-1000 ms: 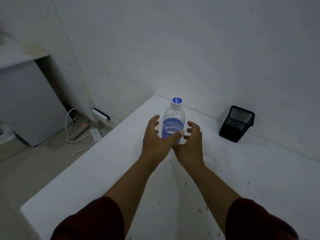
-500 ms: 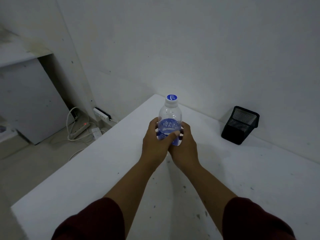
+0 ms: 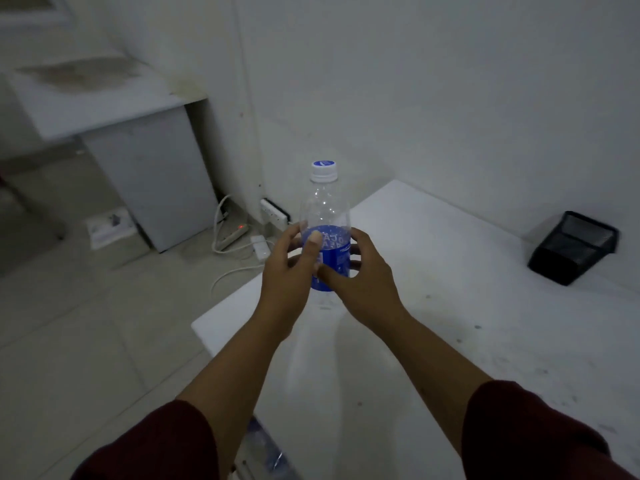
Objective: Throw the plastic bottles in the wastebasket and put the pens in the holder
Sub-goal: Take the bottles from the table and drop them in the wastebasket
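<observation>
On my feed: two bare forearms, left hand (image 3: pixel 289 271) and right hand (image 3: pixel 360 278) ungloved; dark maroon sleeves (image 3: pixel 156 445) pushed up near the elbows.

The clear plastic bottle (image 3: pixel 325 216) stood upright between the left hand (image 3: pixel 287 275) and right hand (image 3: pixel 363 275), above the white worktop (image 3: pixel 450 323); the black mesh holder (image 3: pixel 573 247) sat far right, by the wall.

A white, speckled table (image 3: pixel 450 341) carries a black mesh holder (image 3: pixel 573 247) lying tipped at its two o'clock corner, beside the wall.
</observation>
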